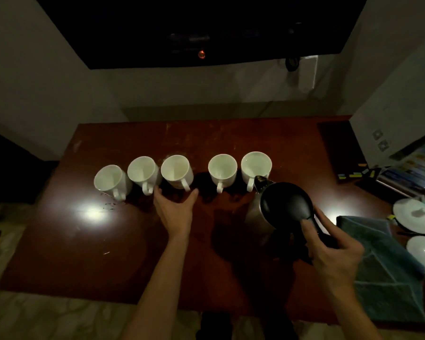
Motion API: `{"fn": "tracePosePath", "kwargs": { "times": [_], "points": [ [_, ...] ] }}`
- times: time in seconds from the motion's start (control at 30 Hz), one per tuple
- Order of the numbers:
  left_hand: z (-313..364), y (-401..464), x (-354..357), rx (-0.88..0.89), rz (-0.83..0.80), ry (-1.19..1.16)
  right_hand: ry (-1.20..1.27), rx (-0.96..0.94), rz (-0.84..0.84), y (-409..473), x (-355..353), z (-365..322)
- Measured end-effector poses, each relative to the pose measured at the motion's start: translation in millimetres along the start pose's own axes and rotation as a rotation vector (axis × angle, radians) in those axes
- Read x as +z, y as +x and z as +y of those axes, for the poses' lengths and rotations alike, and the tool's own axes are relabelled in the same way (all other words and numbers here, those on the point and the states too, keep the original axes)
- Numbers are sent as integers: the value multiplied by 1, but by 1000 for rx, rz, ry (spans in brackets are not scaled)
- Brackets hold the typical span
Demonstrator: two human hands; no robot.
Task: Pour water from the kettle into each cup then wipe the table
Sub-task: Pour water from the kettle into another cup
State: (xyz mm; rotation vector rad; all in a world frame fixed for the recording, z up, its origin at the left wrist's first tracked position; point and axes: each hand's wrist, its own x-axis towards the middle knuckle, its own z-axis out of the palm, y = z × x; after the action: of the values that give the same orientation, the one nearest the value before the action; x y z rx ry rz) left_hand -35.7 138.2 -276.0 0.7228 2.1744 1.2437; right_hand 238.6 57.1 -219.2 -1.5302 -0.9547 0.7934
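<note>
I have the dark red bench point(231, 148) running wide under me, five white cups lined along its far half, and I judge the job barely begun: the kettle point(277, 212) is tipped toward the rightmost cup point(256, 165), its spout just over that rim, with four cups further left waiting and the wiping not started. My right hand point(334, 253) makes a closed grip around the kettle's handle, thumb lying on the black lid. My left hand point(176, 207) is spread open on the bench, holding nothing, fingers close to the middle cup point(176, 170). The folded cloth point(383, 266) lies at the right, beside two white lids. In this dim light I cannot make out any stream or water level in the cups.
</note>
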Motion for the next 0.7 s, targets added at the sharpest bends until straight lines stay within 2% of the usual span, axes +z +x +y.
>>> {"fn": "tracePosePath", "kwargs": {
  "times": [0.1,0.37,0.7],
  "points": [
    [6,12,20,-4,0,-57,2,3,13,0,-1,-3],
    [22,35,56,-69,182,-193,-36,7,24,0,2,-10],
    [18,45,61,-76,281,-145,-62,-2,6,2,2,2]
  ]
}}
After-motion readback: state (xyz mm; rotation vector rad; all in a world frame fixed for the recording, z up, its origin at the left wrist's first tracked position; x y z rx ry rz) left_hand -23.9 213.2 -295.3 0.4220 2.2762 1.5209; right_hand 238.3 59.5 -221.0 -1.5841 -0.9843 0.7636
